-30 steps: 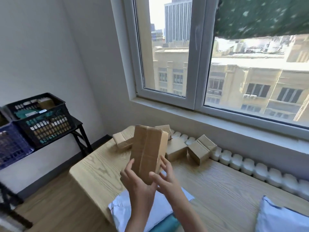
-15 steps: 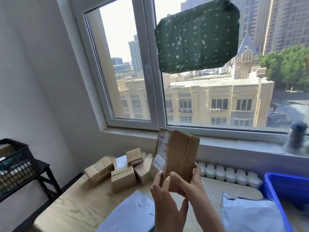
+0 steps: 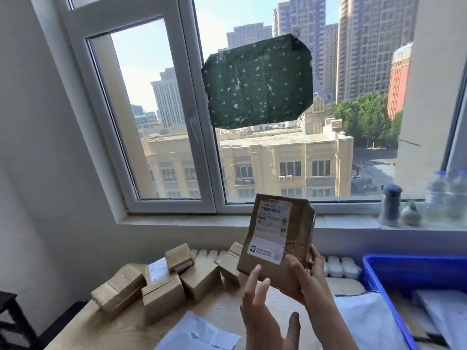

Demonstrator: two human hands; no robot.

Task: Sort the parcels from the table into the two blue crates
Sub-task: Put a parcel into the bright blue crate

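A brown cardboard parcel (image 3: 276, 245) is held upright in front of the window, its white shipping label facing me. My right hand (image 3: 312, 280) grips its lower right corner, thumb on the front and fingers behind. My left hand (image 3: 265, 313) is open just below the parcel's lower left corner, fingers straight; whether the tips touch the box is unclear. Several more cardboard parcels (image 3: 161, 282) lie piled on the wooden table (image 3: 111, 332). A blue crate (image 3: 414, 270) stands at the right with white mailers inside.
White plastic mailers lie on the table, one in front (image 3: 199, 335) and another (image 3: 364, 322) beside the crate. A white radiator (image 3: 338, 267) runs behind the table. A flask (image 3: 390, 205) and bottles stand on the sill. A black stand (image 3: 8, 320) shows at the left edge.
The view swung right and up, bringing the blue crate further in. The parcel turned so its label faces me. My left hand came off the parcel and opened.
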